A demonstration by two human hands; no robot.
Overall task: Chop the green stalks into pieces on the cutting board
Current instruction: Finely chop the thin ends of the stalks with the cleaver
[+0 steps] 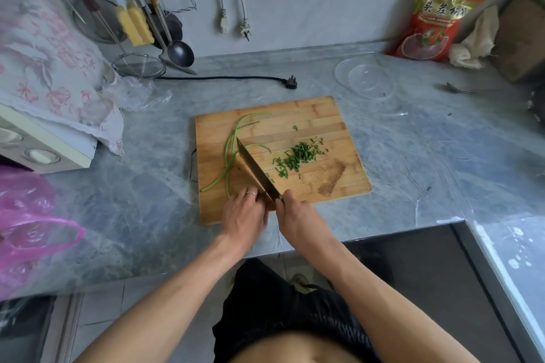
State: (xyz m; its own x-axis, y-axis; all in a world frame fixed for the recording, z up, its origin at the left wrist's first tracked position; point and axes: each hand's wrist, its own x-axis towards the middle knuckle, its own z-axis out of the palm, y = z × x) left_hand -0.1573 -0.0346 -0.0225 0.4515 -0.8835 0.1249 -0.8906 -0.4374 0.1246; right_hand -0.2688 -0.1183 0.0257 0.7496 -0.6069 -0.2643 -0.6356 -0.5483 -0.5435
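1. Right hand [295, 212] curled round handle of cleaver [256, 169], blade angled across cutting board [348, 183].
2. Left hand [243, 212], fingers bent, resting at blade's near left side; grip unclear.
3. Green stalks [231, 150] uncut left of blade; chopped pieces [298, 155] piled right.
4. Glass bowl [365, 78] on counter [413, 150] behind.

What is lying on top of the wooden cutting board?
On the cutting board: long green stalks, chopped pieces, and the knife. The left hand hides the stalk ends beneath.
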